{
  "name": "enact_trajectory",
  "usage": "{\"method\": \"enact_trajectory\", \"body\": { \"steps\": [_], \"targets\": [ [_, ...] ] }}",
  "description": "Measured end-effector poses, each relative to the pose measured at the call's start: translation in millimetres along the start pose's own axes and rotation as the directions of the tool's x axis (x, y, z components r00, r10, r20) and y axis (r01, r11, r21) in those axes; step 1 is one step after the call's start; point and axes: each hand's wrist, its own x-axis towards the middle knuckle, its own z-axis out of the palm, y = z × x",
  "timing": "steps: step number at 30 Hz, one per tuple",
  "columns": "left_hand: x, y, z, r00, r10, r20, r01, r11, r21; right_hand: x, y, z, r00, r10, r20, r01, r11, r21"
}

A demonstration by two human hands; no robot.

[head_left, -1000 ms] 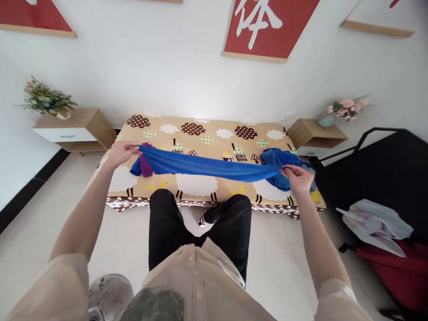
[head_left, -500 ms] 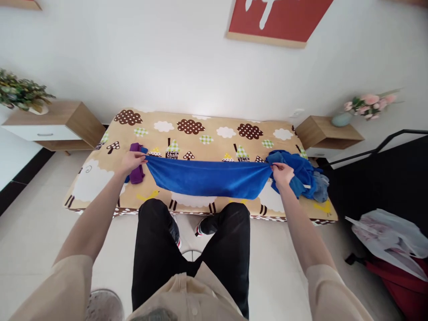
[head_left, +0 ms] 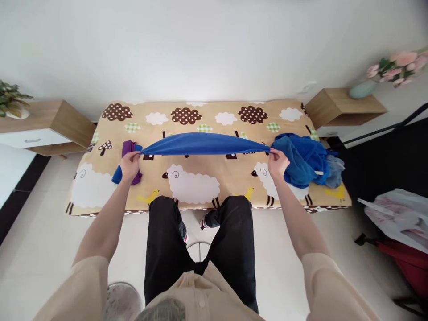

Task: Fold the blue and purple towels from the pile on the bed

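A blue towel [head_left: 203, 145] is stretched sideways above the bed, its body billowing toward the wall. My left hand [head_left: 130, 164] pinches one corner, and my right hand [head_left: 278, 163] pinches the other. Behind and beside my left hand lie folded purple and blue cloths [head_left: 136, 178], partly covered by the hand. To the right of my right hand sits a crumpled heap of blue cloths [head_left: 302, 158], with a paler grey-blue cloth [head_left: 335, 171] at its outer end.
The bed's patterned sheet [head_left: 194, 187] shows sheep and clouds. Wooden nightstands stand at both ends, the left [head_left: 56, 120] with a plant [head_left: 15, 98], the right [head_left: 347, 104] with a flower vase [head_left: 364, 88]. A plastic bag [head_left: 397, 214] lies at right; a round stool [head_left: 123, 301] stands behind me.
The towel hung down toward me before; now its free part has swung up and away toward the wall. Both hands keep their corners. The view has tilted lower.
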Motion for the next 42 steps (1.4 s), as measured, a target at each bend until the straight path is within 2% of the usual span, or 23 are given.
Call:
{"method": "enact_trajectory", "body": {
  "steps": [2, 4, 7, 10, 13, 16, 19, 21, 25, 27, 31, 33, 37, 42],
  "targets": [
    [-18.0, -19.0, 16.0, 0.999, -0.046, 0.027, 0.040, 0.982, 0.185, -21.4, 21.4, 5.1, 0.993, 0.081, 0.084, -0.078, 0.996, -0.036],
    [-34.3, -36.1, 30.6, 0.977, -0.099, 0.188, 0.018, 0.919, 0.395, -43.7, 42.5, 10.7, 0.971, 0.151, 0.187, -0.129, 0.984, -0.124],
    [-54.8, -58.5, 46.2, 0.878, -0.216, 0.427, -0.083, 0.810, 0.581, -75.4, 70.6, 16.2, 0.911, 0.215, 0.353, -0.101, 0.944, -0.313],
    [-69.5, -77.3, 54.7, 0.811, -0.274, 0.516, -0.135, 0.771, 0.623, -99.6, 91.0, 15.9, 0.832, 0.282, 0.478, -0.013, 0.871, -0.491],
    [-77.6, -90.8, 60.2, 0.758, -0.209, 0.618, -0.277, 0.755, 0.594, -113.9, 102.7, 11.6, 0.762, 0.377, 0.527, 0.056, 0.772, -0.633],
    [-83.0, -96.5, 65.8, 0.674, -0.101, 0.732, -0.463, 0.714, 0.525, -120.5, 106.7, 6.1, 0.745, 0.388, 0.543, 0.157, 0.690, -0.707],
    [-89.9, -94.5, 70.4, 0.625, -0.120, 0.771, -0.510, 0.685, 0.521, -123.2, 103.4, 1.1, 0.742, 0.361, 0.566, 0.243, 0.641, -0.728],
    [-94.7, -90.7, 71.9, 0.620, -0.136, 0.773, -0.512, 0.676, 0.530, -123.5, 98.1, -1.9, 0.725, 0.359, 0.587, 0.293, 0.611, -0.735],
    [-99.6, -85.6, 68.8, 0.617, -0.137, 0.775, -0.513, 0.677, 0.528, -121.6, 88.3, -9.3, 0.617, 0.300, 0.728, 0.503, 0.561, -0.658],
    [-98.3, -86.8, 62.9, 0.636, -0.149, 0.757, -0.491, 0.678, 0.547, -120.7, 87.0, -14.0, 0.589, 0.288, 0.755, 0.548, 0.545, -0.635],
    [-93.6, -93.8, 45.2, 0.703, -0.214, 0.678, -0.411, 0.657, 0.632, -124.4, 90.2, -21.2, 0.639, 0.323, 0.698, 0.497, 0.520, -0.695],
    [-94.2, -95.9, 38.3, 0.714, -0.231, 0.661, -0.393, 0.649, 0.651, -131.3, 91.9, -22.3, 0.631, 0.329, 0.702, 0.498, 0.522, -0.692],
    [-105.5, -94.7, 36.9, 0.698, -0.215, 0.683, -0.414, 0.657, 0.630, -152.9, 94.3, -24.4, 0.601, 0.323, 0.731, 0.518, 0.539, -0.664],
    [-128.2, -91.2, 49.4, 0.682, -0.239, 0.692, -0.402, 0.668, 0.626, -175.3, 99.3, -32.4, 0.637, 0.322, 0.700, 0.479, 0.546, -0.687]
  ]
}}
